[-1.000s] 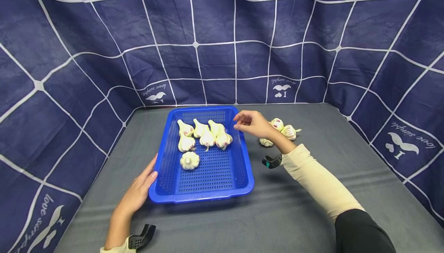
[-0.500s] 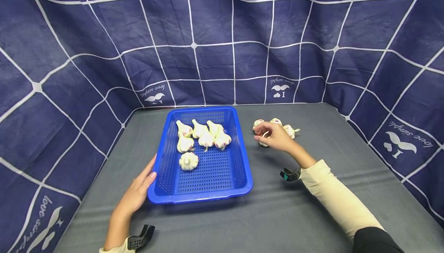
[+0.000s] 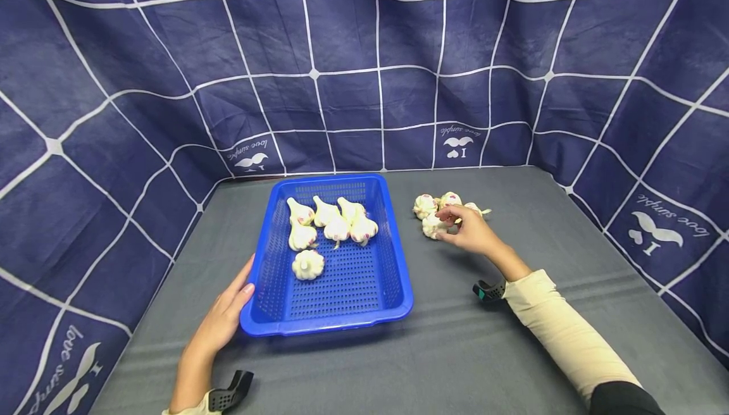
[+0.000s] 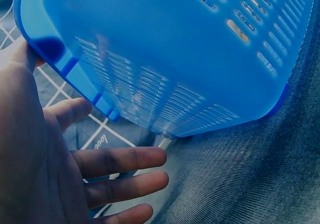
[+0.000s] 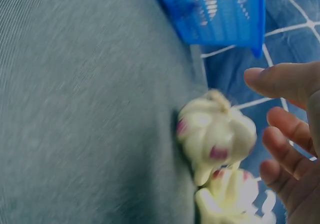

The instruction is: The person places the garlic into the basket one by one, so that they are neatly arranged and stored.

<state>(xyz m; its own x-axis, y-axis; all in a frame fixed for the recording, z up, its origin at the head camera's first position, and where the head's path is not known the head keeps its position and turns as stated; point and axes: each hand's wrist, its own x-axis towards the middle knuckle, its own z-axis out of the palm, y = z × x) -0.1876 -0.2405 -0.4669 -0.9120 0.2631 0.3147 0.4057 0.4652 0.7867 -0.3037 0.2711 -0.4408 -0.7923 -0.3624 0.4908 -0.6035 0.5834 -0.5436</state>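
1. Left hand: at the left edge of the blue basket, thumb by the rim, fingers straight and spread. No full grip visible.

2. Right hand: fingers bent, with a middle-wide gap to the thumb. Close beside the front garlic bulb, but apparently holding nothing. Firm contact: cannot tell.

3. Loose garlic bulbs: four visible in a tight group, the front one included. Lying near the far edge of the desk, to the right of the basket's far right corner.

4. Bulbs inside the basket: seven visible, mostly toward its far edge and left edge.

5. Step in hand, by judgement: taking the front bulb. Better to set thumb and fingers on opposite sides of the round body, not on the thin stalk.

6. Press only moderately, for the papery skin could slip. Raise straight up first, to avoid rolling the neighbours toward the desk's far edge.

7. If carrying to the basket, pass well above its right edge. Lower gently onto the bare floor by the near right corner. With the left hand, only steady the rim, without pushing.
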